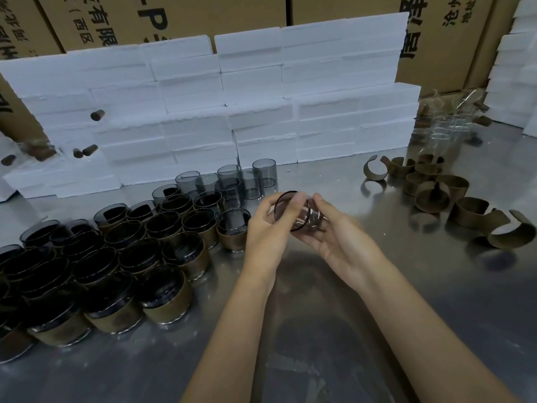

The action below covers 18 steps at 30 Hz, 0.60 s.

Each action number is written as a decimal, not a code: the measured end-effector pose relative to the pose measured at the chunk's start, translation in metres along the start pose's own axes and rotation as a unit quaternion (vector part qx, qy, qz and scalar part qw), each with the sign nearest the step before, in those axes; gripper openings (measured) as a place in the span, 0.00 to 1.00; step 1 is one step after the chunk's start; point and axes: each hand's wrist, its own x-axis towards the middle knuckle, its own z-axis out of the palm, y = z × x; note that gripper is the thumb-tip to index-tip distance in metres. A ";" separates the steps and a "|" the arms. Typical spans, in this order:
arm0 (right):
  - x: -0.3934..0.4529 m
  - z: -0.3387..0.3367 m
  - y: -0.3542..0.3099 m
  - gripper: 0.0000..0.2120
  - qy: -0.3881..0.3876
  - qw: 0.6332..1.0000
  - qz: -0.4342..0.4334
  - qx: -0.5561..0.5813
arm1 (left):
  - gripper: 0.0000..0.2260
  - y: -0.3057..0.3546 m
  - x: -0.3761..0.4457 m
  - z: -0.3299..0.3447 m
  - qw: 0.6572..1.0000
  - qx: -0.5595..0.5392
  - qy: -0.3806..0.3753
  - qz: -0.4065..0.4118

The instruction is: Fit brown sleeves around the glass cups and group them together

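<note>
Both hands hold one bare glass cup (302,212) tipped on its side above the steel table, its dark rim facing left. My left hand (268,228) grips the rim side and my right hand (337,237) cups the base. No sleeve is on this cup. Several sleeved cups (116,257) stand grouped at the left. Several bare smoky cups (232,181) stand behind them. Loose brown sleeves (436,193) lie curled at the right.
The steel table (319,330) stretches toward me. White foam blocks (232,112) are stacked along the back, with cardboard boxes (203,16) behind. Clear glass cups (441,132) stand at the back right. More foam (514,82) sits at the far right.
</note>
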 end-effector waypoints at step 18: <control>0.005 0.004 0.010 0.22 0.126 0.972 -0.069 -0.188 | 0.15 -0.004 -0.002 0.009 0.984 -0.098 0.021 -0.144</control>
